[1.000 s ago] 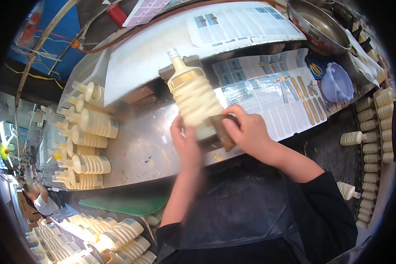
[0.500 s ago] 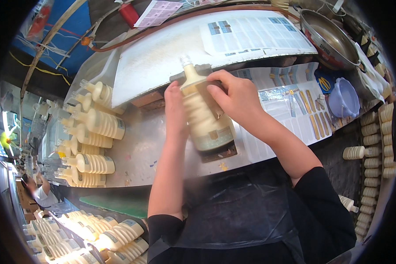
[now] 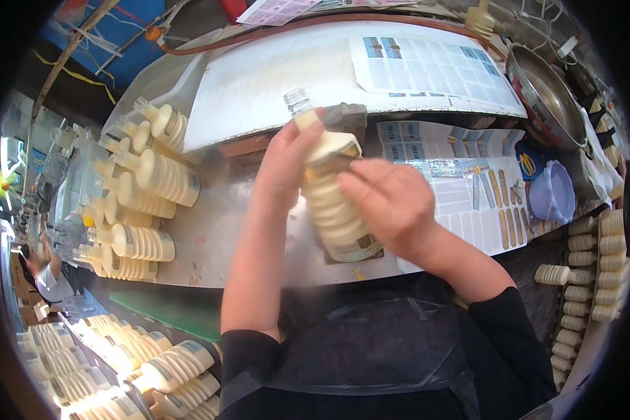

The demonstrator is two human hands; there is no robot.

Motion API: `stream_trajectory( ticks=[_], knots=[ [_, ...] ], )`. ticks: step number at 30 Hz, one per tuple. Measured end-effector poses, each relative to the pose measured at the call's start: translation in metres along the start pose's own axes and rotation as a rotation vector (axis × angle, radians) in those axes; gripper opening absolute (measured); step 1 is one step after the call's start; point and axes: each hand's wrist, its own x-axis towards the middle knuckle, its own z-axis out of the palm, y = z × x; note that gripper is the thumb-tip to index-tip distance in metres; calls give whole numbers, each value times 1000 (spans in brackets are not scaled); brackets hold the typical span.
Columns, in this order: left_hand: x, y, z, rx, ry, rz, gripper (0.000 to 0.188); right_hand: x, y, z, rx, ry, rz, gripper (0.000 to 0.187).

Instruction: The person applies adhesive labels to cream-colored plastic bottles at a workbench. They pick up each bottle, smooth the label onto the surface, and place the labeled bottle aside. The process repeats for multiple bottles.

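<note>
A cream-coloured ridged bottle [image 3: 336, 213] with a clear threaded neck leans at a tilt over the near bench edge. My left hand [image 3: 287, 157] is closed round its neck and shoulder. Against the right side of the bottle press the bent fingers of my right hand [image 3: 392, 203], at the end of a shiny gold-brown label band [image 3: 323, 168] below the shoulder. Exactly what those fingertips pinch is hidden. Behind the neck sits a dark block [image 3: 350, 119] on the bench.
Similar bottles [image 3: 154, 178] lie stacked on the left, with more [image 3: 178, 367] at lower left. Label sheets [image 3: 462, 185] cover the bench's right side, beside a lavender bucket [image 3: 551, 192] and a metal pan [image 3: 549, 91]. A white board [image 3: 259, 84] spans the back. Bottles [image 3: 612, 245] line the far right.
My left hand has moved from beside the bottle to gripping its neck. The bottle has tilted further, its neck to the left. My right hand has slid down from the shoulder to the body.
</note>
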Motion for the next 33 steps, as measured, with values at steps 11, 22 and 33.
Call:
stream_trajectory(
  ticks=[11, 22, 33],
  knots=[
    [-66, 4, -14, 244, 345, 261, 26, 19, -58, -13, 289, -193, 21, 27],
    [-125, 56, -147, 1138, 1222, 457, 41, -82, 104, -142, 872, 172, 1324, 21],
    [-141, 70, -299, 1424, 1555, -141, 69, -274, 120, -353, -438, 188, 1499, 28]
  ],
)
